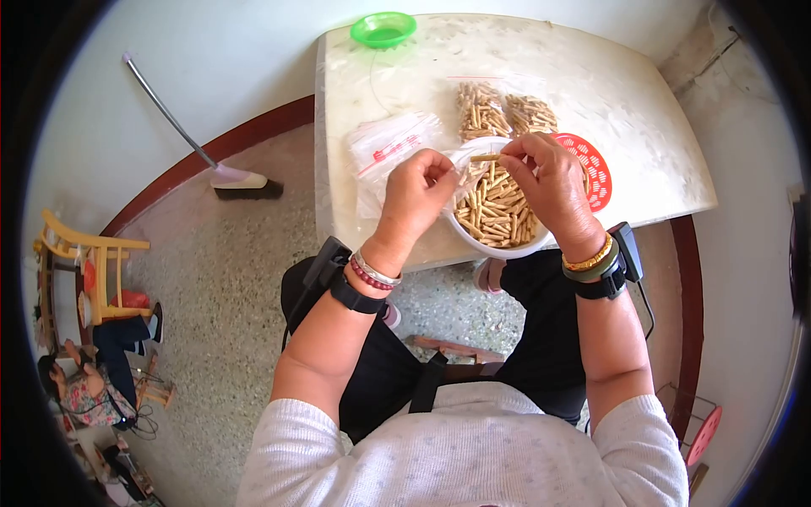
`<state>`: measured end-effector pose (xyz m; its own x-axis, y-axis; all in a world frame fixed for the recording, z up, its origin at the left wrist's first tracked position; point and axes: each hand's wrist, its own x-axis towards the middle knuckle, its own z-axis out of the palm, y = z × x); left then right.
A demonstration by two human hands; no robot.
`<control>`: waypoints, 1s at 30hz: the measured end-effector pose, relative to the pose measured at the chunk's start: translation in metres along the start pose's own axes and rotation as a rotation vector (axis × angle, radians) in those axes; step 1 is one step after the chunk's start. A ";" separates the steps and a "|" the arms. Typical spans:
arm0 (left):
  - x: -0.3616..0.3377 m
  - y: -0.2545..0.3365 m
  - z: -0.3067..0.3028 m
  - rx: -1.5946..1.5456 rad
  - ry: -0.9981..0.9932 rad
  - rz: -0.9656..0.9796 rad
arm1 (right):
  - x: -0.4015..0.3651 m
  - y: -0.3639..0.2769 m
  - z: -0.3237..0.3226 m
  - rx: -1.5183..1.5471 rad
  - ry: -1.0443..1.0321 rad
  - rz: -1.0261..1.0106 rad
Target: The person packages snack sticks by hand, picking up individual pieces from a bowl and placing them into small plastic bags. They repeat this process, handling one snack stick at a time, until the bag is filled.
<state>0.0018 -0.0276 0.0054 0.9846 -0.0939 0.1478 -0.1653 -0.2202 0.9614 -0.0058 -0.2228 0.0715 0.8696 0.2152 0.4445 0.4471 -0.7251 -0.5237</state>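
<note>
Over a white bowl (505,253) full of short tan sticks (494,211), both my hands are raised close together. Pinched in the fingertips of my left hand (414,193) is a clear plastic bag (465,156), its far part hard to make out. My right hand (553,182) grips the end of one short tan stick (484,158), which points left toward the bag. Beside my left hand lies a pile of flat clear zip bags (393,148) with red print. Behind the bowl are two filled bags of sticks, a left one (483,111) and a right one (532,114).
A red perforated basket (598,173) sits right of the bowl, partly behind my right hand. A green dish (383,30) stands at the table's (625,93) far left corner. On the floor are a broom (241,183) and a wooden chair (101,253); another person (93,393) sits at left.
</note>
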 end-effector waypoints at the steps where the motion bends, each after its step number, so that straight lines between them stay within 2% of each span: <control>1: 0.001 -0.003 -0.002 -0.149 0.008 -0.024 | 0.000 -0.002 0.000 0.008 0.014 -0.002; 3: 0.002 -0.001 -0.007 -0.166 0.041 -0.028 | 0.001 -0.006 0.001 0.017 0.027 -0.007; 5: 0.001 0.007 -0.012 -0.168 0.076 -0.021 | 0.004 -0.010 0.002 -0.030 0.081 -0.148; 6: 0.001 0.009 -0.012 -0.169 0.075 -0.021 | 0.005 -0.012 0.005 -0.031 0.081 -0.147; 9: 0.002 0.012 -0.012 -0.079 0.139 0.030 | 0.014 -0.014 0.020 -0.006 0.021 -0.328; 12: 0.003 0.014 -0.015 -0.062 0.199 0.097 | 0.015 -0.026 0.031 -0.034 -0.078 -0.236; 14: 0.004 0.014 -0.019 -0.065 0.267 0.189 | 0.016 -0.016 0.047 -0.055 -0.052 -0.255; 20: 0.008 0.009 -0.034 -0.092 0.231 0.130 | 0.026 -0.009 0.059 -0.025 -0.056 -0.277; 22: 0.008 0.007 -0.037 -0.236 0.176 0.021 | 0.028 -0.012 0.059 0.071 -0.040 -0.218; 25: 0.007 0.011 -0.040 -0.266 0.148 -0.044 | 0.029 -0.013 0.061 0.091 -0.039 -0.167; 30: 0.005 0.017 -0.040 -0.284 0.179 -0.024 | 0.028 -0.006 0.058 0.155 -0.025 -0.234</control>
<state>0.0061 0.0074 0.0314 0.9866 0.0858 0.1386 -0.1440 0.0615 0.9877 0.0277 -0.1743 0.0448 0.7428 0.3829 0.5493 0.6617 -0.5452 -0.5147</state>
